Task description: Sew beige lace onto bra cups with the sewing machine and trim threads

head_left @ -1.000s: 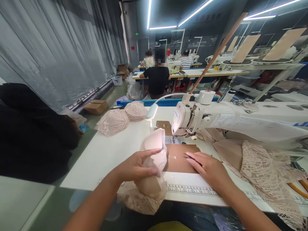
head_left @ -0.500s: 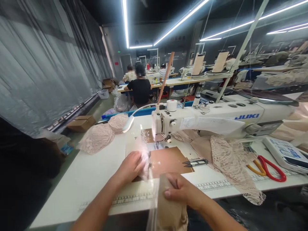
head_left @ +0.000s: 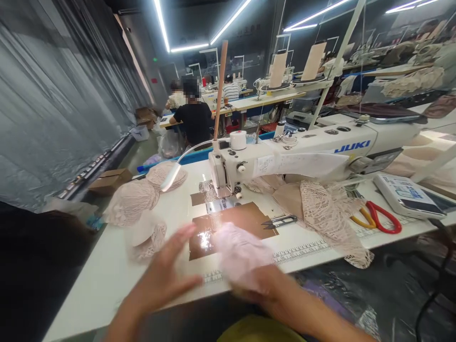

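My left hand (head_left: 162, 278) hovers over the front of the table, fingers and thumb spread, holding nothing. Just beyond it lies a pale lace-trimmed fabric cup (head_left: 147, 235), somewhat blurred. My right hand (head_left: 261, 282) grips a soft pale-pink piece of fabric (head_left: 242, 251) at the table's front edge; motion smears both, and some fingers are hidden. Behind the fabric is a brown plate (head_left: 245, 216) in front of the sewing machine's needle area. The white sewing machine (head_left: 267, 161) stands across the table.
Thread snips (head_left: 281, 221) lie right of the plate. Farther right are red-handled scissors (head_left: 386, 218), lace fabric (head_left: 324, 213) and a white control box (head_left: 406, 194). Lace cups (head_left: 131, 202) sit at the left, by a lamp (head_left: 171, 176). A person in black (head_left: 194, 121) sits ahead.
My left hand has let go of the pale piece near the needle and moved toward me; a cup now lies farther left. My right hand has turned, with pink fabric showing over the table.
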